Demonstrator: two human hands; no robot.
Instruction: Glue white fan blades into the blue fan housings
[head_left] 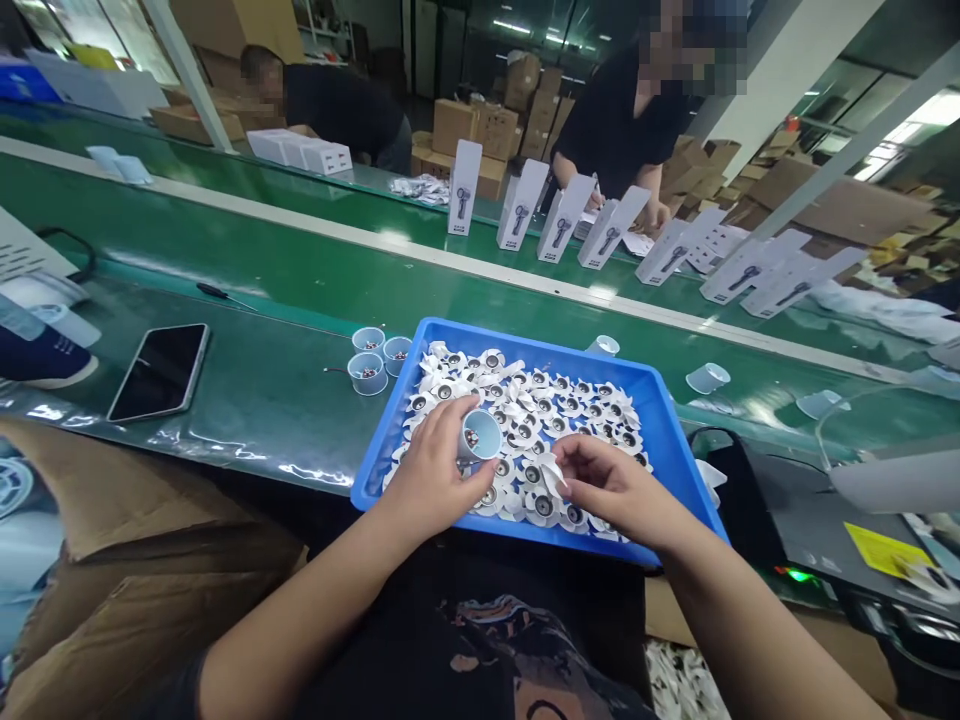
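My left hand (431, 470) is wrapped round a pale blue round housing (481, 436), its open end turned up toward me and small metal and wire parts showing inside. A white fan blade (553, 474) is pinched between the fingertips of my right hand (611, 485). Both hands are over a blue tray (679, 440) heaped with white fan blades (525, 432) that have dark round hubs. Left of the tray stand three more pale blue housings (367, 373) with small parts inside.
A phone (161, 370) and a thin screwdriver (225, 296) lie to the left. Loose housings (707, 378) sit on the green belt (315, 235). White boxes (517, 205) stand beyond it, before a co-worker (619, 120). Dark equipment (795, 510) is at right, cardboard (142, 520) at left.
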